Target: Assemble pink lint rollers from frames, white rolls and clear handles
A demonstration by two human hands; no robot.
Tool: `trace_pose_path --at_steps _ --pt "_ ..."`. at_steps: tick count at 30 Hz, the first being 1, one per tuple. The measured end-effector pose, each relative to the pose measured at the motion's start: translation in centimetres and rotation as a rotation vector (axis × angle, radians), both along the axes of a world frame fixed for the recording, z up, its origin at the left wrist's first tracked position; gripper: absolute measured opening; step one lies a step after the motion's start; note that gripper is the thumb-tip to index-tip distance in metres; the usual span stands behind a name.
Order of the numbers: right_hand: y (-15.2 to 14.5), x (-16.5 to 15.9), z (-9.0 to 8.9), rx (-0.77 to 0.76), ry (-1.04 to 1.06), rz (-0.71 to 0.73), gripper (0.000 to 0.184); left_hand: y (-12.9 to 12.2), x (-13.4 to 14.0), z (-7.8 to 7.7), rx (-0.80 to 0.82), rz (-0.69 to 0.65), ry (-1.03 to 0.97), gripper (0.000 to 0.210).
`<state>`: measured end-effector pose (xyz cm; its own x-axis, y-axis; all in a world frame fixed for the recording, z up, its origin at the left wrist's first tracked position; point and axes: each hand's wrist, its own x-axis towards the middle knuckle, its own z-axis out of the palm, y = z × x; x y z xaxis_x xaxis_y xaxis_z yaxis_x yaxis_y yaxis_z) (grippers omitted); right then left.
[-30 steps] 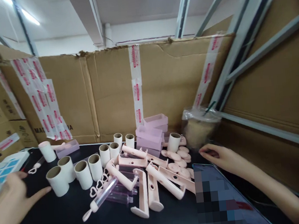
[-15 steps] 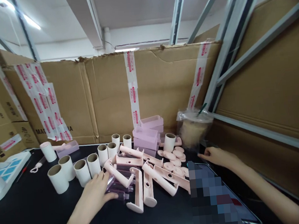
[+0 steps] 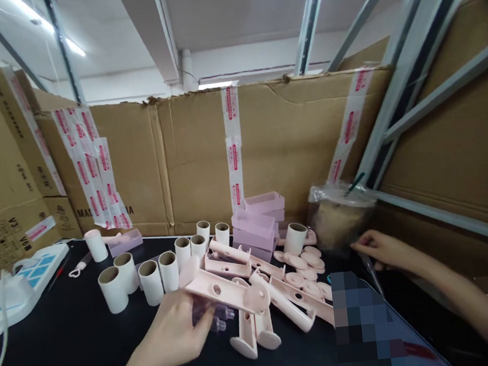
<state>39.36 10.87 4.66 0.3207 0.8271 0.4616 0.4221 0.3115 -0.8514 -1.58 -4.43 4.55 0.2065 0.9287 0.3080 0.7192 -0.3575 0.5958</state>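
Observation:
My left hand (image 3: 174, 330) is closed around one end of a pale pink plastic bracket (image 3: 226, 291), which has a hole in its middle and a round end, and is raised over the other parts. Clear purple tubes (image 3: 217, 323) lie below it, partly hidden by the hand. More pink brackets (image 3: 286, 305) are heaped just to the right. By the right side my right hand (image 3: 382, 248) has its fingers pinched together on a slim grey pen-like stick (image 3: 372, 273), its exact kind unclear. A tablet-like screen (image 3: 407, 328), partly blurred out, lies below that hand.
White cardboard tubes (image 3: 151, 284) stand left of the heap. Lilac boxes (image 3: 254, 228) are stacked at the back, near pink discs (image 3: 308, 274). A bagged drink cup (image 3: 338, 220) stands before the cardboard wall (image 3: 193, 153). A power strip (image 3: 33, 284) lies far left.
My left hand has picked a pink bracket up from the heap. My right hand has lifted a slim grey stick into view. The camera view has shifted a little left.

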Motion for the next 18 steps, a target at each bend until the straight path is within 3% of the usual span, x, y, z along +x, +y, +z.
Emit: trace_pose_path --at_steps 4,6,8,11,14,18 --pt "-1.6 -1.0 4.9 -0.068 0.004 0.07 0.021 -0.9 0.3 -0.2 0.016 -0.147 -0.257 0.023" --pt "-3.4 -2.9 6.7 0.01 0.065 0.116 0.028 -1.1 0.0 -0.4 0.002 -0.239 -0.295 0.03" --pt "-5.9 -5.7 7.3 0.105 0.21 0.233 0.031 -1.0 -0.3 -0.5 0.015 -0.319 -0.256 0.037" --pt "-9.4 -10.1 6.4 0.188 0.348 0.492 0.024 -0.6 -0.4 -0.6 0.037 -0.403 -0.198 0.036" --pt "-11.8 -13.4 4.4 0.221 0.374 0.759 0.025 -0.1 0.0 -0.6 0.03 -0.386 -0.278 0.029" --pt "-13.0 -15.0 2.2 0.156 0.384 0.932 0.025 -0.1 0.6 -0.3 -0.085 -0.346 -0.339 0.023"
